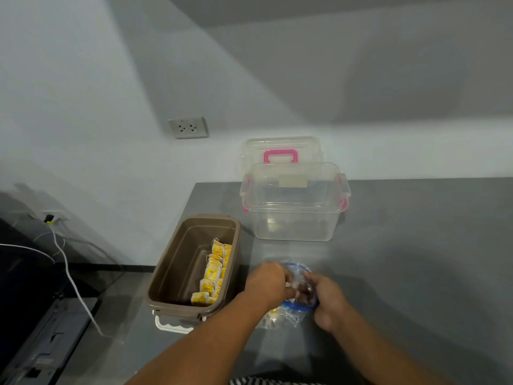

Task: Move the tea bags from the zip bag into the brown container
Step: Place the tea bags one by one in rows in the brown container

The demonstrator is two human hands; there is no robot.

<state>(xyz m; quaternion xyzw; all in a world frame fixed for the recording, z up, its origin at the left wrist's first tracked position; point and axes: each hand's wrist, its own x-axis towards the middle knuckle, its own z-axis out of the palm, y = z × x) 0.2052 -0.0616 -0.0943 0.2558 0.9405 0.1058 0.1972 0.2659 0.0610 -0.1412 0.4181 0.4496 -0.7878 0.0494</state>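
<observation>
A clear zip bag [288, 315] with a blue zip rim lies on the grey table, its mouth held wide. My left hand [268, 283] reaches into the mouth; its fingertips are hidden inside. My right hand [327, 301] grips the bag's right rim. A yellow tea bag shows through the plastic near the bag's bottom. Just left of the bag stands the brown container [169, 273], open, with a row of yellow tea bags [215, 273] lined along its right wall.
A clear plastic box [294, 207] with pink latches stands behind the bag, its lid [280, 151] with a pink handle leaning on the wall. The table's left edge runs beside the brown container. White cables [72, 282] hang lower left.
</observation>
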